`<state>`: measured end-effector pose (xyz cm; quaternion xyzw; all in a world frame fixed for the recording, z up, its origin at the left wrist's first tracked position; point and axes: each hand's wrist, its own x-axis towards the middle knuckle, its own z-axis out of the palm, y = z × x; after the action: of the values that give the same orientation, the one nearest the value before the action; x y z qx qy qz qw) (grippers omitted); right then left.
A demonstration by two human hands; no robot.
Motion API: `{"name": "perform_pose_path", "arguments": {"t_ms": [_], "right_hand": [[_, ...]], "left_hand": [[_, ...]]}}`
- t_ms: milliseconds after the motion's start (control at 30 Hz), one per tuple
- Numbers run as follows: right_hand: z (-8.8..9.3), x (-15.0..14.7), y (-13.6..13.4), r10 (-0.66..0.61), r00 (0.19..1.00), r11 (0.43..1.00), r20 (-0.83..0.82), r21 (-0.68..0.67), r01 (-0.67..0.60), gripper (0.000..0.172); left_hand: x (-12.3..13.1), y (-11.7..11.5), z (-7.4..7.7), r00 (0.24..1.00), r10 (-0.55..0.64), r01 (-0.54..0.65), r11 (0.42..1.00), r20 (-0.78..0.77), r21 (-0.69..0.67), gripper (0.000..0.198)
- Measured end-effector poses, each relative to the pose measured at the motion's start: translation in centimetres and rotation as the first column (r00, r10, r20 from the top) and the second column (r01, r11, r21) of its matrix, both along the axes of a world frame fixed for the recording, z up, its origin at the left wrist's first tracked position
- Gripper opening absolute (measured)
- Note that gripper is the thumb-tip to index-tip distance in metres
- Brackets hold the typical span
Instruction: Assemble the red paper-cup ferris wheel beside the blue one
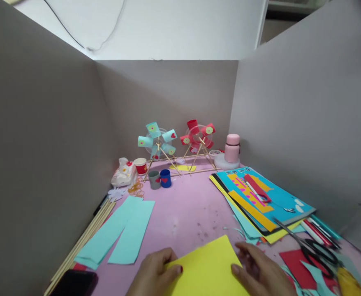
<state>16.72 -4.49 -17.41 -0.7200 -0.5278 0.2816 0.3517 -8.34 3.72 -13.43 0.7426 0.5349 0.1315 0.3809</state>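
A yellow sheet of paper (207,269) lies at the bottom centre, its top corner pointing away from me. My left hand (157,273) pinches its left edge between thumb and fingers. At the right edge is my right hand (259,269), its thumb against the paper and its fingers apart from the thumb. To the left lie light blue paper strips (133,234). Black-handled scissors (316,250) rest to the right, over a red paper piece (294,263) and light blue scraps.
Two paper-cup wheels, one light blue (152,129) and one red (193,126), stand at the back beside a pink bottle (232,148). Coloured sheets (285,193) are stacked right. Wooden sticks (84,242) and a dark phone (75,283) lie left. Grey panels surround the pink table (183,209).
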Motion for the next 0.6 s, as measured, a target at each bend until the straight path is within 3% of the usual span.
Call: {"name": "perform_pose_path", "arguments": {"t_ms": [33,100,233,300,433,600], "right_hand": [[0.5,-0.3,0.1,-0.024,0.996,0.999,-0.081,0.041,0.027,0.055],[1.2,-1.1,0.5,0.016,0.956,0.999,-0.294,0.045,-0.003,0.051],[0.7,-2.3,0.9,0.057,0.725,0.992,-0.686,-0.045,-0.12,0.042],[0.1,-2.3,0.7,0.004,0.681,0.992,-0.732,-0.081,-0.093,0.042],[-0.9,-1.7,0.2,-0.128,0.676,0.983,-0.725,-0.182,-0.009,0.043],[-1.1,-1.5,0.1,-0.21,0.647,0.97,-0.733,-0.24,0.043,0.043]], "left_hand": [[0.1,-0.2,-0.1,0.999,-0.014,0.015,0.999,0.038,-0.034,0.013],[0.4,-0.6,-0.3,0.995,-0.024,0.031,0.997,0.095,-0.069,0.013],[0.4,-1.1,-0.4,0.993,0.006,0.007,0.993,0.116,-0.115,0.013],[-0.2,-0.9,-0.5,0.991,0.009,0.012,0.987,0.135,-0.158,0.013],[-1.7,-0.4,-1.0,0.954,0.107,-0.028,0.962,0.279,-0.273,0.013],[-2.4,-0.1,-2.2,0.779,0.362,-0.096,0.875,0.511,-0.474,0.025]]}}
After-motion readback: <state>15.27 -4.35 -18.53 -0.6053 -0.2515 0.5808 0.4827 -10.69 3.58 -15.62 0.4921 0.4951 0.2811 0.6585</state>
